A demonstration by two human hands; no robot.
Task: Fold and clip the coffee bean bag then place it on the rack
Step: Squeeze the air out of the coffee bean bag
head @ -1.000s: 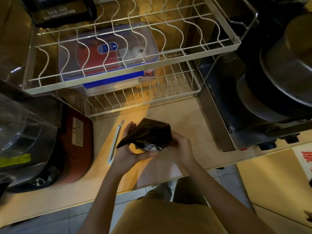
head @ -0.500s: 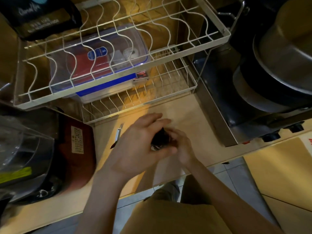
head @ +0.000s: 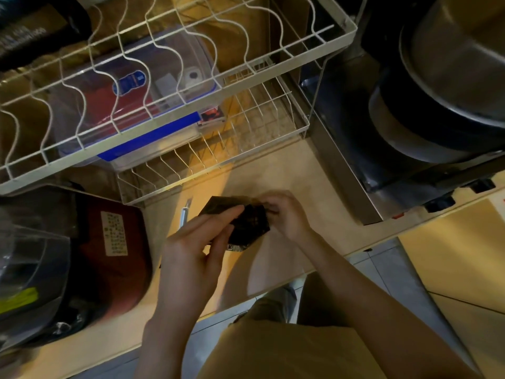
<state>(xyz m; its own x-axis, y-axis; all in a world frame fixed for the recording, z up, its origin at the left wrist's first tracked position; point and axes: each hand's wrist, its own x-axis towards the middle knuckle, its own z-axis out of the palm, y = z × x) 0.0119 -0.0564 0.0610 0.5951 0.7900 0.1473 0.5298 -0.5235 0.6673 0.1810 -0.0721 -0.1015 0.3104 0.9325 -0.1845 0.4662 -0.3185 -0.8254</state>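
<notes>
A small dark coffee bean bag (head: 247,224) is held just above the wooden counter (head: 295,170), its top creased over. My left hand (head: 196,250) pinches the bag's left side with fingertips on its upper fold. My right hand (head: 284,214) grips the bag's right edge. A slim white clip (head: 183,216) lies on the counter just left of the bag, partly hidden by my left hand. The white wire rack (head: 175,124) stands behind, with an upper and a lower tier.
A clear blue-lidded box (head: 136,105) sits on the rack's lower tier. Another dark bag (head: 30,31) rests at the rack's top left. A red appliance (head: 109,253) and a clear container (head: 24,269) stand left; a stove with stacked metal pots (head: 451,86) stands right.
My left hand, which covered the bag half a second ago, has slid to its left side, so the folded top shows again. The view has shifted slightly closer.
</notes>
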